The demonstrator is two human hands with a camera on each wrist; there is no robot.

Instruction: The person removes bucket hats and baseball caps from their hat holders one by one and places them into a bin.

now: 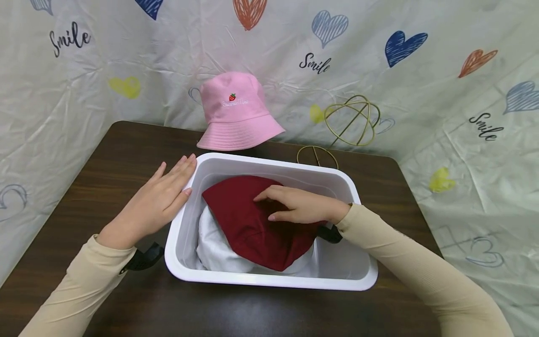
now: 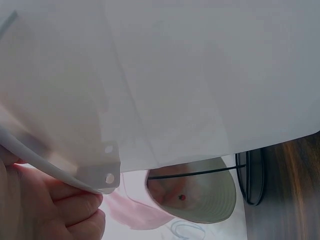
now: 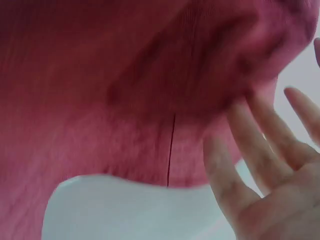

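A dark red hat (image 1: 252, 224), partly folded, lies in a white plastic bin (image 1: 269, 279). Beneath it shows a white cloth item (image 1: 219, 243), mostly covered. My right hand (image 1: 301, 204) is over the red hat, its fingers loosely extended; the right wrist view shows them spread beside the red fabric (image 3: 150, 150), gripping none of it. On the bin's left rim rests my left hand (image 1: 162, 199) with long, straight fingers. Its fingertips touch the rim's edge in the left wrist view, beside the bin's pale outer wall (image 2: 175, 85).
Behind the bin a pink bucket hat (image 1: 236, 112) with a strawberry sits raised at the table's back edge. Right of it stands a gold wire hat stand (image 1: 353, 119). The dark wooden table (image 1: 126, 154) meets a cloth backdrop (image 1: 168, 56) printed with hearts.
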